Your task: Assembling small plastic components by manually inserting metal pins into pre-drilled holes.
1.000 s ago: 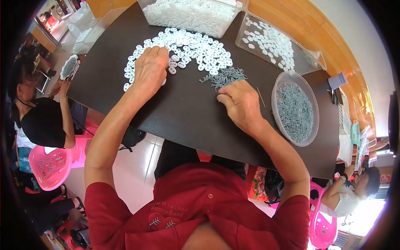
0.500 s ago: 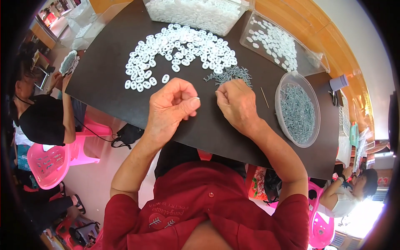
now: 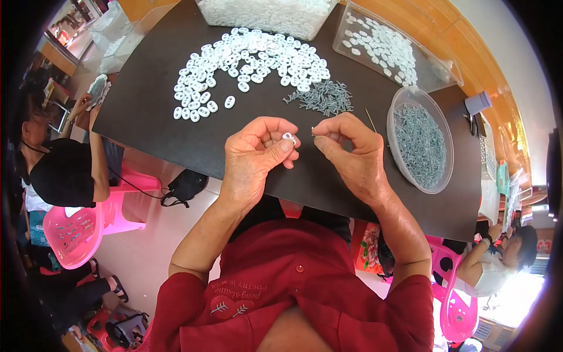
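Observation:
My left hand [image 3: 258, 155] pinches a white oval piece with two holes [image 3: 288, 136] between thumb and fingers, above the near part of the table. Facing it, a short gap away, my right hand [image 3: 358, 149] is closed in a pinch. A tiny screw [image 3: 312, 129] just shows at its fingertips, too small to see clearly. Beyond the right hand lies a loose pile of small grey screws [image 3: 328, 97]. Many matching white oval pieces [image 3: 199, 76] spread in an arc further back, with a single one [image 3: 230, 102] nearest my left hand.
A clear oval tub of grey screws [image 3: 392, 146] stands at the right, a thin stick [image 3: 370, 119] beside it. Clear bins hold white pieces at the back [image 3: 267, 29] and back right [image 3: 366, 66]. A grey cup [image 3: 478, 103] stands far right. People sit on both sides.
My right hand has drawn back from the screw pile toward me, pinching a tiny screw. My left hand has shifted right and turned, bringing its white oval piece into view.

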Action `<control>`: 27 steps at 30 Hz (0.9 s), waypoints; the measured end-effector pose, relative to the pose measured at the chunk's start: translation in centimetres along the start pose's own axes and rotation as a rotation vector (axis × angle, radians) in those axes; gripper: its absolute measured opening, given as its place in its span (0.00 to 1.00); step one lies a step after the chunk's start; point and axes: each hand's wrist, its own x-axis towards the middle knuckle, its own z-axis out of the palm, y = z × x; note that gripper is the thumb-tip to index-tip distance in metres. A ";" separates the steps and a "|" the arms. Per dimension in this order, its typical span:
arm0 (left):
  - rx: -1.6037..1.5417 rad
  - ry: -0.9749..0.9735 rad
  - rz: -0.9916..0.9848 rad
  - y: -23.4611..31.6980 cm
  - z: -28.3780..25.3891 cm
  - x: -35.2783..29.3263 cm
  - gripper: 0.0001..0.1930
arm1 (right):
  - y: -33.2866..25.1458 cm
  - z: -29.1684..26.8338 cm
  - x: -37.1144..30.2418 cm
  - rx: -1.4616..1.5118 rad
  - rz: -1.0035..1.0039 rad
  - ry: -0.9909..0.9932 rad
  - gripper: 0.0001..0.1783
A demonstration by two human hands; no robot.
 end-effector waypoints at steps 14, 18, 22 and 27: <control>-0.058 -0.006 -0.067 -0.5 0.7 -0.3 0.07 | -0.3 0.3 -1.1 0.293 0.164 -0.014 0.09; -0.071 -0.061 -0.101 -0.4 0.4 -0.5 0.07 | -0.2 0.2 -1.3 0.307 0.173 -0.017 0.09; -0.076 -0.030 -0.039 -0.7 0.8 -0.5 0.08 | -0.2 0.3 -1.3 0.345 0.152 -0.019 0.09; -0.128 0.016 -0.011 -0.5 1.5 -0.5 0.09 | -0.2 0.4 -1.4 0.359 0.153 -0.031 0.09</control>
